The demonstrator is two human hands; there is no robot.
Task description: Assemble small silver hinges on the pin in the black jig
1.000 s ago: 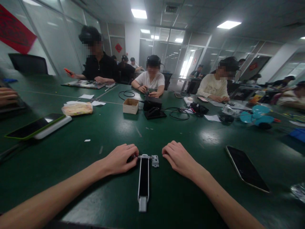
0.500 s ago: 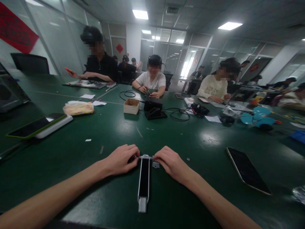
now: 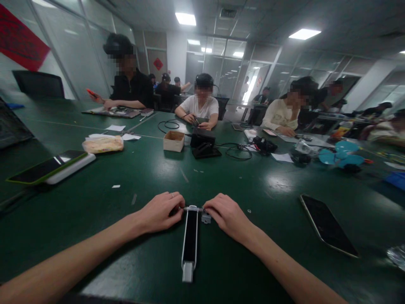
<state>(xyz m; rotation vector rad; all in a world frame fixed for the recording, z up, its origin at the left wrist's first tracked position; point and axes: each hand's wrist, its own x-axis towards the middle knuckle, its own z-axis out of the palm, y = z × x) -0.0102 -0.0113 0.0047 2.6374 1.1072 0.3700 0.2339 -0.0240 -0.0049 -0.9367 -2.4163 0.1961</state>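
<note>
A long black bar with silver edges (image 3: 190, 238) lies on the green table (image 3: 152, 169), pointing toward me. At its far end sits a small silver metal bracket (image 3: 206, 218). My left hand (image 3: 160, 211) is curled, fingers pressed against the left side of the bar's far end. My right hand (image 3: 227, 215) is curled too, its fingertips on the bracket at the right of that end. What the fingertips pinch is hidden.
A dark phone (image 3: 327, 230) lies to my right; a green-cased phone on a white block (image 3: 50, 167) to my left. Farther off are a cardboard box (image 3: 173, 140), a black device with cables (image 3: 204, 145), a bag (image 3: 102, 144), and several seated people.
My right hand moved left from the bare table onto the bracket at the bar's far end. My left hand stayed put.
</note>
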